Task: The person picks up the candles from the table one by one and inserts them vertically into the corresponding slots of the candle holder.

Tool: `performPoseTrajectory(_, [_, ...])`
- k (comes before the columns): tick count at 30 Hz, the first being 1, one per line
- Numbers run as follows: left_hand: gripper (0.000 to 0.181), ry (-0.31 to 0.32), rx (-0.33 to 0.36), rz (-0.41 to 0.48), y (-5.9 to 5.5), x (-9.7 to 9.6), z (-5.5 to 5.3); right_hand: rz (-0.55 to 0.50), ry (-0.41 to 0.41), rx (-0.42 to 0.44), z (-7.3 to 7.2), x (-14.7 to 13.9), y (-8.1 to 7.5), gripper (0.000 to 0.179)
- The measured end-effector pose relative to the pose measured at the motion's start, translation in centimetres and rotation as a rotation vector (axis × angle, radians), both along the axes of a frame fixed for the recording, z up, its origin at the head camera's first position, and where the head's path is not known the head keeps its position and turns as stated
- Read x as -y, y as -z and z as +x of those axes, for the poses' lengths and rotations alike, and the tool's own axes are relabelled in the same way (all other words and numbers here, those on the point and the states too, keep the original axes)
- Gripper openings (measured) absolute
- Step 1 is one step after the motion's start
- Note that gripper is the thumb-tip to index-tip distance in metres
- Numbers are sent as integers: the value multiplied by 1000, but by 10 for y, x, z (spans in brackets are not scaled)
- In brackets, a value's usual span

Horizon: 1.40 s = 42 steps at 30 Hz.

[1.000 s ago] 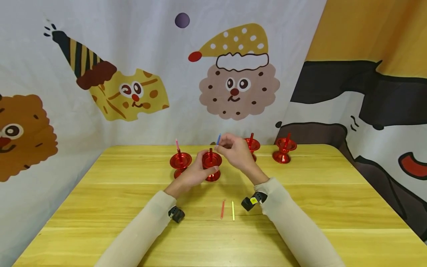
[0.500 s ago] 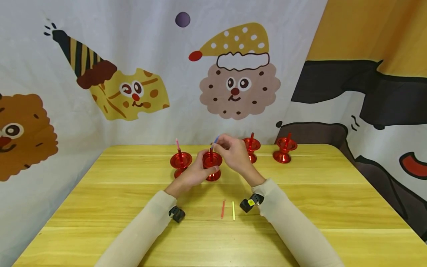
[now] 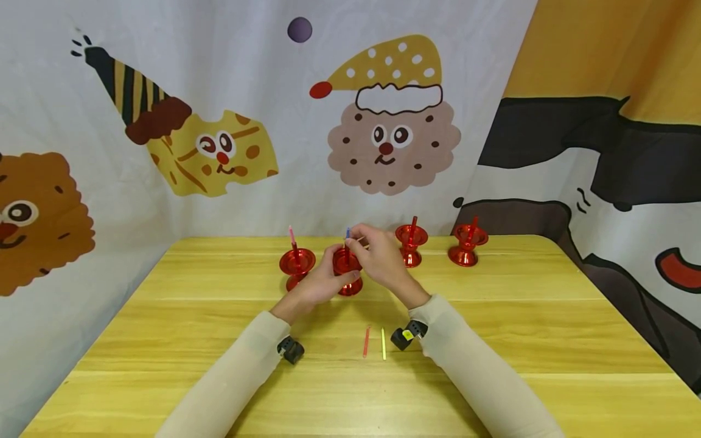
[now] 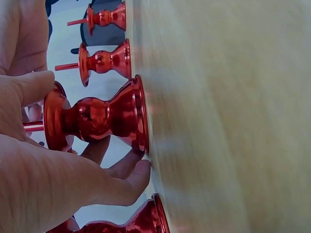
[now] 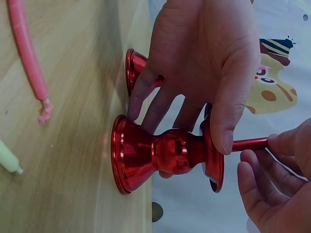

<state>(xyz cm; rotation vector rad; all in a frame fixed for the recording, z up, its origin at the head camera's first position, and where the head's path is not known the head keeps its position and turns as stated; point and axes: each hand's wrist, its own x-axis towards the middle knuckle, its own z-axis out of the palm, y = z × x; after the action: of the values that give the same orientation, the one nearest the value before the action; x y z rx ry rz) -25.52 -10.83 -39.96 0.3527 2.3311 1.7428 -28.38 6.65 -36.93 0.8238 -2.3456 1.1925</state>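
My left hand (image 3: 317, 285) holds a red metallic candle holder (image 3: 350, 287) that stands upright on the table. In the left wrist view its thumb lies at the dish rim, and the fingers reach round behind the stem. My right hand (image 3: 379, 255) pinches a thin blue candle (image 3: 347, 232) at the top of that holder's upright tube (image 5: 250, 144). The candle's lower end is hidden by the fingers, so I cannot tell how deep it sits. Just left stands another red holder (image 3: 297, 263) with a pink candle (image 3: 292, 235) upright in its tube.
Two more red holders, one (image 3: 412, 236) beyond my right hand and one (image 3: 464, 255) farther right, have bare tubes. A red candle (image 3: 366, 342) and a yellow candle (image 3: 383, 344) lie on the wooden table (image 3: 164, 340) between my forearms. A printed curtain (image 3: 230, 67) hangs behind.
My right hand has moved left and slightly down, bringing the blue candle from beside the tube to its top, now upright. The left hand keeps its hold on the holder.
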Motion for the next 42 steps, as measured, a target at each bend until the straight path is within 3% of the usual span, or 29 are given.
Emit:
performPoseTrajectory(8, [85, 6, 6, 4, 2, 0, -2, -40, 8, 38, 2, 0, -3, 16])
performPoseTrajectory(16, [86, -3, 8, -19, 3, 0, -4, -89, 4, 20, 1, 0, -3, 14])
performPoseTrajectory(27, [90, 12, 2, -13, 8, 4, -9, -59, -11, -1, -3, 4, 0, 13])
performPoseTrajectory(33, [88, 22, -19, -19, 2, 2, -4, -60, -16, -4, -2, 3, 2, 13])
performPoseTrajectory(42, [90, -6, 36, 12, 10, 2, -10, -85, -18, 98, -2, 1, 4, 17])
